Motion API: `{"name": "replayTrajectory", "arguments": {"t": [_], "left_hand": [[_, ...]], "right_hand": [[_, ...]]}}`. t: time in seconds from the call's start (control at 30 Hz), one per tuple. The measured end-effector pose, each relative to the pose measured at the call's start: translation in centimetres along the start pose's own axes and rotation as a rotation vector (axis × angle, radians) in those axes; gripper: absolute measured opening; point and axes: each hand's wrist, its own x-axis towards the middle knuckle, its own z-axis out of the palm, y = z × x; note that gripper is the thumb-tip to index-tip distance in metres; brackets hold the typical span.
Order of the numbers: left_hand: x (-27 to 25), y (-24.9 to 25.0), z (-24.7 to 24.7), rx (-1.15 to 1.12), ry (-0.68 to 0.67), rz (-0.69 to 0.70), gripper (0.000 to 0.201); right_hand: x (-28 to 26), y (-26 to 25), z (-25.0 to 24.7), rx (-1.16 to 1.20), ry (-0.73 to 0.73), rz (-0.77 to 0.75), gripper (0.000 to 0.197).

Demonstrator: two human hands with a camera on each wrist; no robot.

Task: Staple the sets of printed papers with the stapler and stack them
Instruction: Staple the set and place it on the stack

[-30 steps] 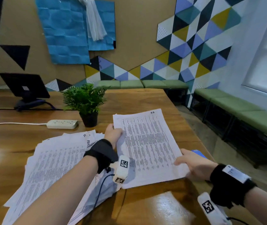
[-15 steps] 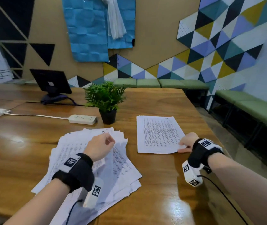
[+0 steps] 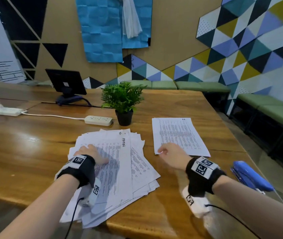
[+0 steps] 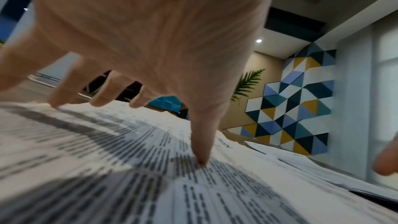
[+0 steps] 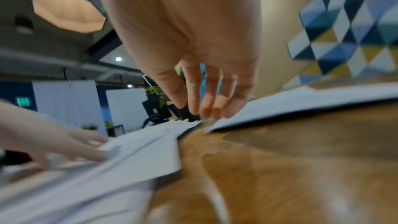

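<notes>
The left hand lies with fingers spread flat on the loose pile of papers at the near left of the table, so peel one set off cleanly. The right hand, fingers together and holding nothing, touches the near corner of the stacked set. The stapler lies near right by the table's edge, and the potted plant and power strip stand farther off.

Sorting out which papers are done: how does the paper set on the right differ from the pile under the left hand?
The right set lies squared and thin; the left pile is fanned, thick and messy. The left hand rests flat on the pile; the right hand is at the set's near corner. Both are white printed sheets.
</notes>
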Motion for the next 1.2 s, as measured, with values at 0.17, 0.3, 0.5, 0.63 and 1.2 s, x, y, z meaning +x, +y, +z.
{"name": "replayTrajectory", "arguments": {"t": [0.17, 0.3, 0.5, 0.63, 1.2], "left_hand": [[0.0, 1.1, 0.4, -0.077, -0.147, 0.063, 0.099], [-0.9, 3.4, 0.4, -0.053, -0.135, 0.121, 0.082], [-1.6, 5.0, 0.1, -0.037, -0.032, 0.101, 0.078], [-1.3, 5.2, 0.3, -0.061, -0.028, 0.145, 0.076], [-0.8, 11.1, 0.5, -0.756, -0.278, 0.195, 0.048]], "right_hand": [[-1.5, -4.2, 3.4, 0.669, -0.295, 0.186, 0.035], [-2.0, -4.7, 2.8, 0.965, -0.36, 0.311, 0.028], [-2.0, -2.1, 2.8, 0.871, -0.182, 0.324, 0.077], [-3.5, 1.7, 1.0, 0.878, -0.146, 0.297, 0.047], [-8.3, 6.5, -2.2, 0.272, -0.133, 0.453, 0.055]]}}
